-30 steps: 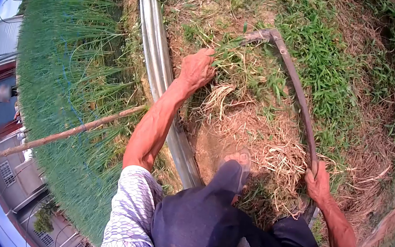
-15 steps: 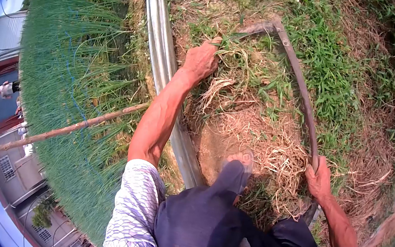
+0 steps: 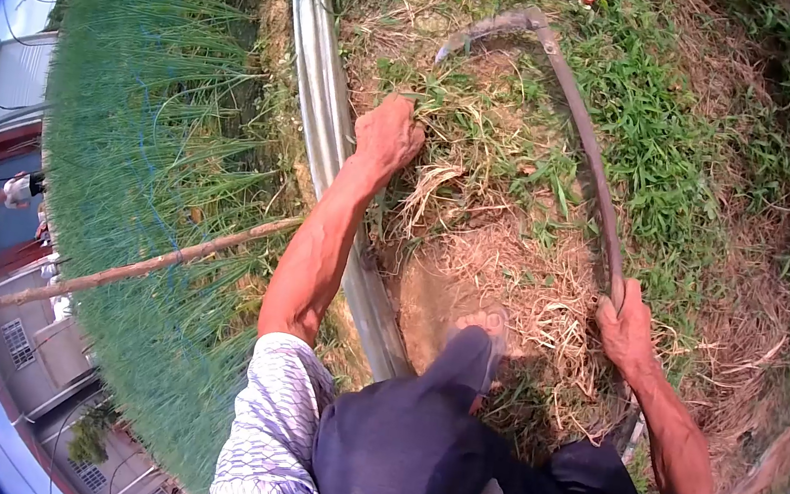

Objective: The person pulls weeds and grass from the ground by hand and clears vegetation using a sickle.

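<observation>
My right hand [image 3: 628, 325] is closed round the dark wooden handle of a long sickle [image 3: 593, 149]. Its curved metal blade [image 3: 494, 29] points left at the top of the weedy patch, beyond my left hand. My left hand [image 3: 390, 135] is closed in a fist at the left side of the patch, with blades of grass [image 3: 448, 118] at its fingers. Pale dry stalks [image 3: 433, 192] lie just below that hand. The exact grip of the left fingers is partly hidden.
A long grey ridged edging strip [image 3: 332, 117] runs beside my left arm. Beyond it stand dense green shoots [image 3: 151, 112], crossed by a wooden pole [image 3: 151, 261]. My bare foot [image 3: 483, 322] rests on soil beside dry straw [image 3: 565, 332]. A distant person [image 3: 19, 189] stands by buildings.
The sickle's blade has moved up and left, away from my left hand, and now shows its tip. My left hand has drawn back slightly; my right hand has shifted up and left.
</observation>
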`<state>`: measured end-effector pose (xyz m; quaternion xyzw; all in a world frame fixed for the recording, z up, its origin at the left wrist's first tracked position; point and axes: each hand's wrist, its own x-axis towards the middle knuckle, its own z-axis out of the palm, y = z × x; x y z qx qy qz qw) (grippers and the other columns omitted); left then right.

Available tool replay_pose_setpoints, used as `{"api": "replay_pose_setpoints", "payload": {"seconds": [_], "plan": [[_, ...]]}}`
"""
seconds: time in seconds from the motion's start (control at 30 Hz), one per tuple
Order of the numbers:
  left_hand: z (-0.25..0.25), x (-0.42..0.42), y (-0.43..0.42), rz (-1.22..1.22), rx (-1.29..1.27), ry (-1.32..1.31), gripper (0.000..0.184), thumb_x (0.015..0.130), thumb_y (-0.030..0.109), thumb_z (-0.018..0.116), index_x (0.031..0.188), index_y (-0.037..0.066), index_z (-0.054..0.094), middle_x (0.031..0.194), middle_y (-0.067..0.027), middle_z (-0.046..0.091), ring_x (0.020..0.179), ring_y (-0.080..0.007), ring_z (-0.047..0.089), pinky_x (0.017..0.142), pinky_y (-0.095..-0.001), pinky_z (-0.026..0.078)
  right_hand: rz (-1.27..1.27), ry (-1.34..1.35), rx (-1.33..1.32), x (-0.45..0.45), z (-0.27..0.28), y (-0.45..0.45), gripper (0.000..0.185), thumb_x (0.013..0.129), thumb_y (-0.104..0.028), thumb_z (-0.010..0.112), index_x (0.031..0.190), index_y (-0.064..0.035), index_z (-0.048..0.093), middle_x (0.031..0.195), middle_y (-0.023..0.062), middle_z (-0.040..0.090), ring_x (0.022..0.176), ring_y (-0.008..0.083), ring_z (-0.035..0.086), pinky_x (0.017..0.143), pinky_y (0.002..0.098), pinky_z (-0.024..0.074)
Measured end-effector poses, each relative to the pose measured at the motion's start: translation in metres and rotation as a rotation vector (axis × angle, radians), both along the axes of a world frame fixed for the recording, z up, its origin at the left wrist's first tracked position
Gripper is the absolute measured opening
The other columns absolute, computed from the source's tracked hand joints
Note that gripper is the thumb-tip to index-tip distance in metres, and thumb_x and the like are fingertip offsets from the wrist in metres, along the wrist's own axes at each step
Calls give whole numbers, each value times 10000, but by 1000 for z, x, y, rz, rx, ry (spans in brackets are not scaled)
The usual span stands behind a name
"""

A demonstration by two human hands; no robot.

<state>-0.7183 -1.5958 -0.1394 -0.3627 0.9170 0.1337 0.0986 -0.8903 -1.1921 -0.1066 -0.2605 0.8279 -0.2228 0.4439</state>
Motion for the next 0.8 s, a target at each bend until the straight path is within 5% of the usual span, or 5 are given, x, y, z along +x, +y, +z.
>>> {"api": "replay_pose_setpoints", "payload": {"seconds": [0.2, 0.27, 0.43, 0.6, 0.8], "plan": [[14, -12, 2, 115, -45, 213, 565, 737, 53, 615, 1281, 68, 463, 1277, -236, 490, 1087, -378, 566, 864, -436, 481, 27, 38, -24, 1, -15, -41, 195, 936, -188, 492, 1008, -47, 379, 674, 173, 525, 565, 278, 571, 486, 429, 444], [12, -12, -5, -5, -361, 278, 785, 705, 25, 641, 1418, 122, 326, 1331, -238, 432, 1157, -410, 510, 918, -450, 458, 137, -95, 85, -1, -14, 6, 174, 926, -160, 481, 996, -41, 373, 684, 170, 536, 590, 309, 582, 529, 458, 456], [-14, 1, -3, -108, -96, 381, 449, 709, 25, 637, 1156, 52, 614, 1327, -219, 467, 1182, -392, 495, 984, -447, 439, 157, -25, 35, -20, 1, 56, 186, 909, -162, 495, 994, -44, 378, 710, 173, 542, 618, 321, 588, 565, 465, 461], [-19, 20, 50, -139, 21, 449, 343, 727, -4, 583, 1068, 29, 603, 1088, -185, 567, 1009, -372, 551, 892, -445, 473, 39, 79, -15, -18, -3, 10, 249, 930, -245, 490, 1003, -40, 368, 663, 164, 477, 535, 312, 493, 505, 458, 421], [16, 31, 99, -473, 320, 243, 170, 814, 107, 610, 948, 40, 529, 882, -155, 505, 858, -358, 551, 736, -445, 471, 178, 161, 171, -53, 13, 142, 215, 888, -100, 520, 1036, -37, 378, 713, 292, 554, 661, 511, 571, 572, 543, 433]]}}
